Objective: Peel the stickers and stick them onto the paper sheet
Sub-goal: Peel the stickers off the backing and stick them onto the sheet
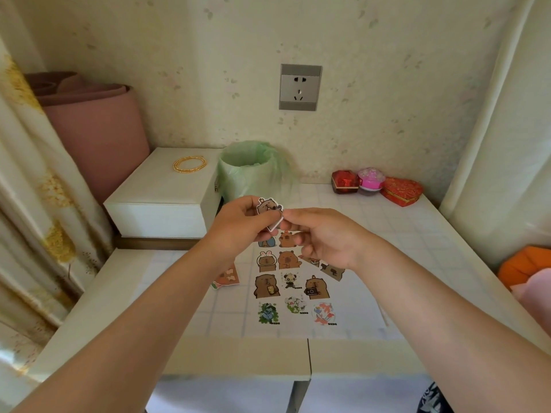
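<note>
Sticker: A small brown animal sticker (268, 205) was up in the air between the two hands, above the table and not on the paper.
Left hand: The left hand (238, 222) pinched the sticker's side, thumb and fingers closed tight on it.
Right hand: The right hand (325, 239) nipped the sticker's white bottom edge with its fingertips. That bit was maybe the backing, but it was too small to tell.
Paper sheet: The paper sheet (301, 293) lay flat under the hands, with rows of stickers on it.
Loose stickers: A few loose stickers (226, 277) lay just beside the sheet.
How it would feel: Likely very light, thin and bendy. It could curl, stick to itself or rip.
Where to hold: Best by a tiny corner, so fingers stayed off the sticky back.
</note>
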Motion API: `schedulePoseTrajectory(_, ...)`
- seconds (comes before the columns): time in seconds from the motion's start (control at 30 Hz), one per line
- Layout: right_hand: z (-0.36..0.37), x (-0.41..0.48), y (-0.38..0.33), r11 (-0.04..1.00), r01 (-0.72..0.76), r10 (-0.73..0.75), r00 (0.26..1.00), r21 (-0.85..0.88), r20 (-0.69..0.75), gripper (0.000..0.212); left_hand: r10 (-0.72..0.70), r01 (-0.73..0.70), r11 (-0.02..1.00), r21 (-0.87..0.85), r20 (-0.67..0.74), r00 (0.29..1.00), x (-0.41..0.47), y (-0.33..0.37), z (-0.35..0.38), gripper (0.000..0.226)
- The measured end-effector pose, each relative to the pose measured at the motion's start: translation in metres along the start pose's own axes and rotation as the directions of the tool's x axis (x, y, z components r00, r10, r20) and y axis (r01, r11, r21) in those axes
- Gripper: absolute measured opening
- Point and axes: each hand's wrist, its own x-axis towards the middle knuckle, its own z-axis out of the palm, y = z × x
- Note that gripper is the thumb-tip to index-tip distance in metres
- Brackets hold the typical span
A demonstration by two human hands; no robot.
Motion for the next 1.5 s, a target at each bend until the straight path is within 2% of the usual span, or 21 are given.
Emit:
schedulePoseTrajectory(0.23,-0.001,0.001,0.003,0.949,0.192,-0.238,0.957,-0.25,-0.169,0.012,0.001,0.0,0.999,0.032,-0.007,1.0,0.003,-0.001,0.009,0.01)
schedulePoseTrajectory(0.3,0.0,0.0,0.002,0.952,0.192,-0.237,0.955,-0.237,-0.178,0.011,0.003,-0.002,0.999,0.038,-0.034,0.999,0.005,-0.002,0.011,0.013)
schedulePoseTrajectory(0.47,-0.003,-0.004,-0.005,0.991,0.109,-0.118,0.986,-0.079,-0.118,0.015,0.016,-0.017,1.0,-0.007,-0.046,0.999,0.007,-0.001,0.011,0.019)
schedulePoseTrajectory(0.63,-0.004,-0.002,-0.004,0.969,0.151,-0.179,0.975,-0.195,-0.133,0.013,0.024,-0.024,1.0,0.003,-0.03,0.999,0.007,-0.001,0.011,0.016)
schedulePoseTrajectory(0.8,-0.003,0.001,-0.002,0.961,0.191,-0.225,0.96,-0.201,-0.164,0.01,0.031,-0.03,0.999,0.032,-0.022,0.999,0.006,0.0,0.008,0.013)
schedulePoseTrajectory(0.97,-0.003,0.001,-0.001,0.934,0.211,-0.268,0.948,-0.289,-0.174,0.013,0.041,-0.041,0.998,0.056,0.006,0.999,0.004,0.001,0.007,0.011)
schedulePoseTrajectory(1.17,-0.002,0.001,0.001,0.897,0.231,-0.312,0.935,-0.375,-0.169,0.015,0.069,-0.076,0.986,0.146,0.052,0.996,0.001,0.004,0.007,0.01)
schedulePoseTrajectory(1.5,-0.003,0.001,0.001,0.871,0.28,-0.364,0.919,-0.403,-0.149,0.017,0.088,-0.085,0.98,0.182,-0.012,0.996,0.004,0.003,0.005,0.012)
